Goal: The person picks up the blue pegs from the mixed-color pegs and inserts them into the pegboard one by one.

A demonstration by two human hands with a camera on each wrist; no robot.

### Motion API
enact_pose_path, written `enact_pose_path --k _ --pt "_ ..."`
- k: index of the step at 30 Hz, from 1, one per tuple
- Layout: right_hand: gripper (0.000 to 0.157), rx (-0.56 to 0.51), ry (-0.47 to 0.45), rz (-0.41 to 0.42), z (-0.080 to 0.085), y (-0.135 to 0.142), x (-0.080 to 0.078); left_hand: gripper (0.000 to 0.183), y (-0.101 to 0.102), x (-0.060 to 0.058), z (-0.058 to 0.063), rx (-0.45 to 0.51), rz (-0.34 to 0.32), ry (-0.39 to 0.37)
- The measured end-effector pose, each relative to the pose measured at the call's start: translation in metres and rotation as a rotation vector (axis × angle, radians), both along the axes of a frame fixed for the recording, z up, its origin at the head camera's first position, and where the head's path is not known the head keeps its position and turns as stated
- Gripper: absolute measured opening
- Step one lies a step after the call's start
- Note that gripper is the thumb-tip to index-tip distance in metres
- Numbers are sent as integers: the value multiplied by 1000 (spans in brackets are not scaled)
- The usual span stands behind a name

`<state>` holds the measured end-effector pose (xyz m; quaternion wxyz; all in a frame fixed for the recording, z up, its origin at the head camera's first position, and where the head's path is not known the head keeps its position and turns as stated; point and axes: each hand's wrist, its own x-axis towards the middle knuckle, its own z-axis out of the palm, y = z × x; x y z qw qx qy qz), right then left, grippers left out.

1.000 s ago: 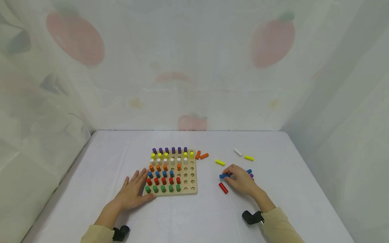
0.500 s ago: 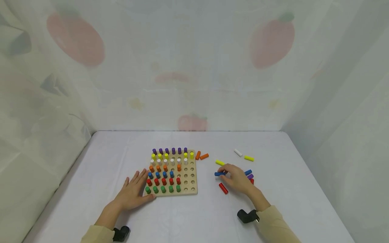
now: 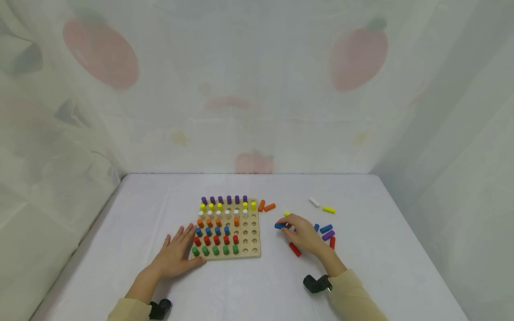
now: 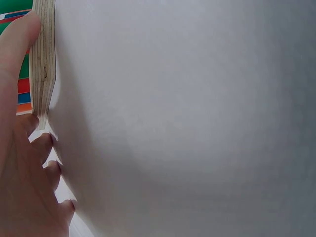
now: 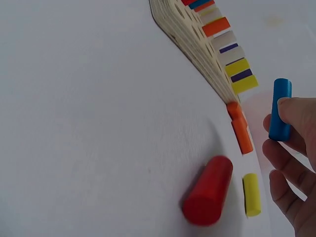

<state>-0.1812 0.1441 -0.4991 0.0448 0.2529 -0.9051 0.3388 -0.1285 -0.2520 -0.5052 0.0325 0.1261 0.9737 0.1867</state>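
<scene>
My right hand (image 3: pixel 302 234) pinches a blue peg (image 5: pixel 281 109) between thumb and fingers, held to the right of the wooden pegboard (image 3: pixel 257 249). On the board stand rows of purple, yellow, white, orange, blue, red and green pegs, with bare holes mostly on its right side. My left hand (image 3: pixel 173 256) lies with straight fingers at the board's left edge, its thumb touching the front corner. In the left wrist view, the thumb rests against the board's layered side (image 4: pixel 43 64).
Two orange pegs (image 3: pixel 270 207) lie just right of the board. Beyond the right hand are a white peg (image 3: pixel 314 202) and a yellow peg (image 3: pixel 329 209). Blue pegs, a purple peg (image 3: pixel 328 235) and a red peg (image 3: pixel 332 243) lie to its right; another red peg (image 5: pixel 208 191) is closer.
My right hand has moved left toward the board with the blue peg, uncovering pegs behind it and partly covering a yellow one. The left hand has stayed in place.
</scene>
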Motion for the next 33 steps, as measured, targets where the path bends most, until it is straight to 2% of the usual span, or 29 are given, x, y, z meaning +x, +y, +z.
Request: enact_pose_path --k 6,14,33 --pt "22 -51 -48 18 4 -12 -1 101 0 1 0 -12 0 -25" --pt "20 -39 -63 24 4 -26 -4 101 0 2 0 -11 -1 -30" --pt "17 -74 -116 21 -5 -61 -6 101 0 0 1 -20 -5 -27"
